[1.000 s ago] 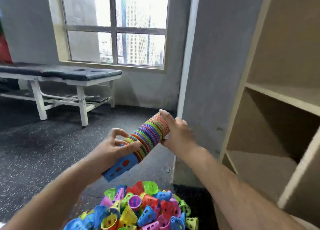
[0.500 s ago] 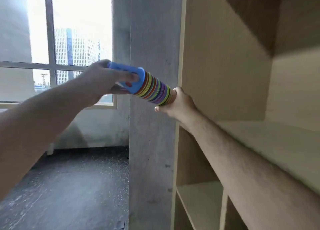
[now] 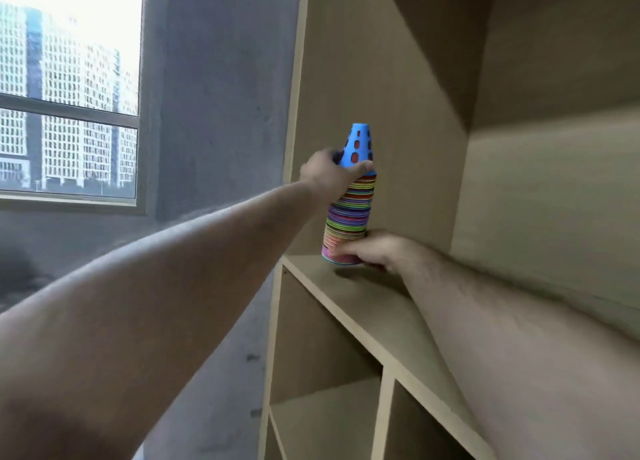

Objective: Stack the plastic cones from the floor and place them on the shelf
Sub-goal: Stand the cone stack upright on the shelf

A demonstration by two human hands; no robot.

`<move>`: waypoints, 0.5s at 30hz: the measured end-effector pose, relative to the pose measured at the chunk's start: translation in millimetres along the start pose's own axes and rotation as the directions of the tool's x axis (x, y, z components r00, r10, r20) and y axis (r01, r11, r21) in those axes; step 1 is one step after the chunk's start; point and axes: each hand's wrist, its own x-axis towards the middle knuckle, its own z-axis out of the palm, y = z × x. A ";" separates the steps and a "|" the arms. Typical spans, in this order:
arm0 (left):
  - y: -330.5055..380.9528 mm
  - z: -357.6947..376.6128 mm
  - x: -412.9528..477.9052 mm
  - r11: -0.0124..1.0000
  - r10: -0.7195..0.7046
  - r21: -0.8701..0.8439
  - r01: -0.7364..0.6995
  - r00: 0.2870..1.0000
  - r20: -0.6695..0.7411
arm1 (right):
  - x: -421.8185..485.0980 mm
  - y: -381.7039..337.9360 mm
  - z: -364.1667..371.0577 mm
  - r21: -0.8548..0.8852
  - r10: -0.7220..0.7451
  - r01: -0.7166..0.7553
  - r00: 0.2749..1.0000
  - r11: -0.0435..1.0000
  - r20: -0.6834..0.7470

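Step in hand, by judgement: setting the cone stack (image 3: pixel 349 217) down on the shelf board (image 3: pixel 367 307). Held upright with the blue top cone (image 3: pixel 357 146) uppermost, near the board's front left corner, just beside the side panel (image 3: pixel 346 61). Gripped at two places: by the left hand (image 3: pixel 330 174), curled round the foot of the blue top cone with the thumb across the front, and by the right hand (image 3: pixel 375 248), wrapped round the lowest rings. Cannot tell base contact with the shelf board: either touching or just above, blurred at that edge, with a shadow beneath.

Next move, by judgement: lower to full, flat contact of the base, check for lean, then loosen the right hand first while steadying from the top. Release the top last. Expect easy tipping from a tall, light column; avoid any sideways drag on withdrawal
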 end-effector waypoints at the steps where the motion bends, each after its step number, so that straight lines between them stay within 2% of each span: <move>1: -5.9 8.5 6.5 1.000 0.010 0.022 -0.010 1.000 -0.007 | 6.2 0.2 6.9 0.034 0.011 -0.011 1.000 0.999 0.006; 5: -28.2 30.1 20.1 0.995 -0.019 0.100 0.019 1.000 -0.010 | 39.3 7.0 37.6 0.147 0.029 -0.026 0.999 0.989 -0.018; 7: -43.5 38.6 24.2 0.997 -0.046 0.063 0.047 0.999 -0.014 | 55.5 17.6 43.9 0.081 0.100 -0.088 0.982 0.993 -0.162; 9: -57.2 44.1 27.1 0.997 -0.076 0.020 0.076 0.997 -0.019 | 74.6 31.2 46.8 -0.004 0.167 -0.173 0.955 0.985 -0.244; 13: -62.7 44.0 23.4 0.989 -0.115 -0.095 0.113 0.993 -0.013 | 71.9 30.9 44.7 -0.096 0.184 -0.212 0.952 0.973 -0.245; 15: -60.7 39.5 19.5 0.990 -0.099 -0.099 0.099 0.995 0.006 | 57.6 28.2 44.0 -0.128 0.186 -0.226 0.946 0.966 -0.265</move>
